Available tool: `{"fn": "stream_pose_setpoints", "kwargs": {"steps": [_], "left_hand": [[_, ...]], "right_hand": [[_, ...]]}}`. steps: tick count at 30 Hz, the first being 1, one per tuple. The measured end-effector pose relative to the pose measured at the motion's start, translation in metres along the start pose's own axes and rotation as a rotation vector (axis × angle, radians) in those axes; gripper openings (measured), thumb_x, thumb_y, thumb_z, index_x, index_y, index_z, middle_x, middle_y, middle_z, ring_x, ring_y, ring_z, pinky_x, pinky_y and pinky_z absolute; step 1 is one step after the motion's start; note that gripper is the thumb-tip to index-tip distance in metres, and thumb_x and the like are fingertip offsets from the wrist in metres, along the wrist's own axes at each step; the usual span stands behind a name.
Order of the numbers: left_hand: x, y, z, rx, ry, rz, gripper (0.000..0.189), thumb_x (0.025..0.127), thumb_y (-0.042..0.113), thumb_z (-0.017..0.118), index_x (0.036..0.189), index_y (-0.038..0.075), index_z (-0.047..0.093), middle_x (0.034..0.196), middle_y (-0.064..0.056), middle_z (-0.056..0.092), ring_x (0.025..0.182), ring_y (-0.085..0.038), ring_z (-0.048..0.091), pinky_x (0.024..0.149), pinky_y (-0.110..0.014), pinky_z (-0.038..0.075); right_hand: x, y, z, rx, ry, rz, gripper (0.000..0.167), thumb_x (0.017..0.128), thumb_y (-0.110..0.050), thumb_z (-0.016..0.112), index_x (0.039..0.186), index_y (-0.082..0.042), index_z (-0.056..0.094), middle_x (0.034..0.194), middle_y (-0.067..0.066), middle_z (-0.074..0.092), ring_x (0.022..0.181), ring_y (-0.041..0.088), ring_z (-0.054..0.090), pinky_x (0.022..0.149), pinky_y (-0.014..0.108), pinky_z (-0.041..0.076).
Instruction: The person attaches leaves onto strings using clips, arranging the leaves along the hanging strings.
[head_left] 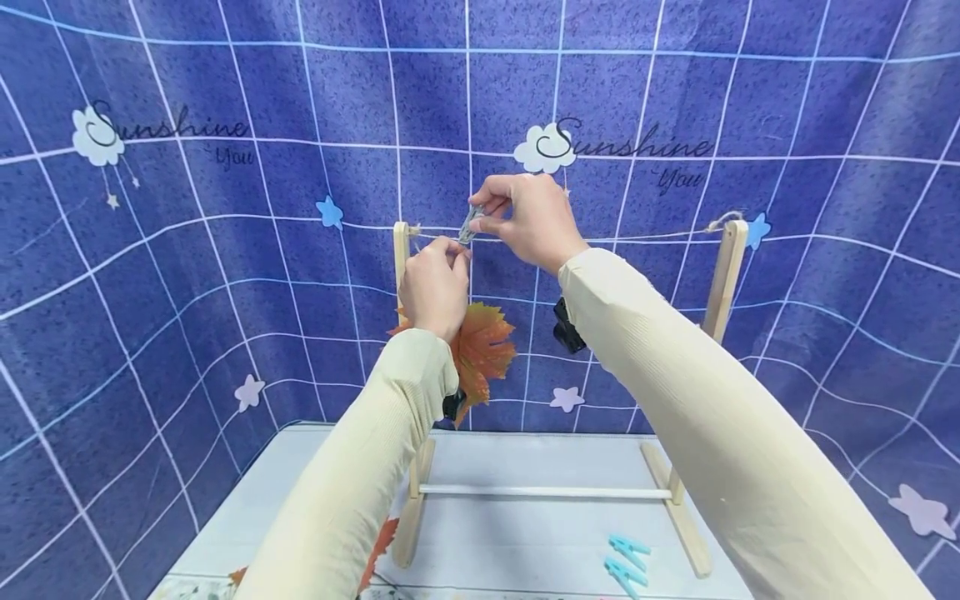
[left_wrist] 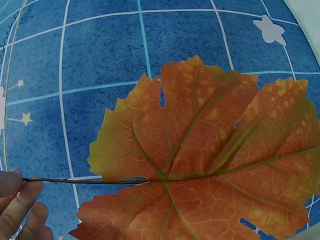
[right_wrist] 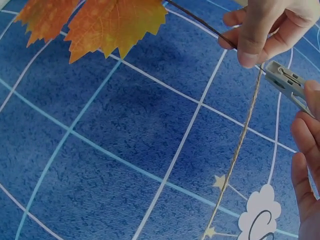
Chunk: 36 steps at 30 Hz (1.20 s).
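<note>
An orange artificial maple leaf (head_left: 483, 342) hangs below my left hand (head_left: 437, 287), which pinches its thin dark stem (left_wrist: 85, 181) near the top. My right hand (head_left: 536, 218) grips a grey clothespin (right_wrist: 287, 80) between thumb and fingers. The clothespin's tip meets the twine (right_wrist: 243, 132) just beside my left fingertips; whether its jaws are clamped on the stem I cannot tell. That twine runs between two wooden posts, and both hands are close to the left post (head_left: 402, 258).
The wooden stand's right post (head_left: 723, 279) rises behind my right forearm. A white crossbar (head_left: 543, 492) joins its feet on the white table (head_left: 525, 550). Blue clothespins (head_left: 626, 571) lie at the front right. Part of another orange leaf (head_left: 381, 550) shows beside my left sleeve. A blue grid-patterned curtain (head_left: 300, 167) hangs behind.
</note>
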<state>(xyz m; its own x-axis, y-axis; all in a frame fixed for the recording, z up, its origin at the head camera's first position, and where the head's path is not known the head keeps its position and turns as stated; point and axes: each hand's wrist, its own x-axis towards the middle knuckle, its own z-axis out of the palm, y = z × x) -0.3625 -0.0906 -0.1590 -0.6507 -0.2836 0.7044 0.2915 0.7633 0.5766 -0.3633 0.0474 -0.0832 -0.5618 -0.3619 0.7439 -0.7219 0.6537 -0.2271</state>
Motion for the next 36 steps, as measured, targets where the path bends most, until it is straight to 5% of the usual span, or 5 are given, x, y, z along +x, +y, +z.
{"fn": "stream_pose_setpoints", "kwargs": {"steps": [15,36], "left_hand": [[0.001,-0.004,0.006,-0.06,-0.01,-0.076,0.016,0.098,0.029,0.07,0.105,0.018,0.079,0.091,0.001,0.077,0.087,-0.024,0.071,0.075,-0.045,0.052],[-0.002,-0.007,0.006,-0.088,-0.038,-0.086,0.016,0.097,0.028,0.07,0.103,0.017,0.081,0.091,0.001,0.078,0.09,-0.024,0.071,0.077,-0.044,0.051]], "right_hand": [[0.011,-0.001,0.002,-0.024,-0.091,0.036,0.022,0.087,-0.012,0.082,0.108,-0.007,0.077,0.097,0.008,0.074,0.09,0.021,0.07,0.09,0.034,0.05],[0.015,-0.001,0.003,-0.036,-0.22,0.039,0.025,0.093,-0.015,0.076,0.117,-0.007,0.075,0.105,0.008,0.075,0.097,0.019,0.07,0.09,0.033,0.052]]}}
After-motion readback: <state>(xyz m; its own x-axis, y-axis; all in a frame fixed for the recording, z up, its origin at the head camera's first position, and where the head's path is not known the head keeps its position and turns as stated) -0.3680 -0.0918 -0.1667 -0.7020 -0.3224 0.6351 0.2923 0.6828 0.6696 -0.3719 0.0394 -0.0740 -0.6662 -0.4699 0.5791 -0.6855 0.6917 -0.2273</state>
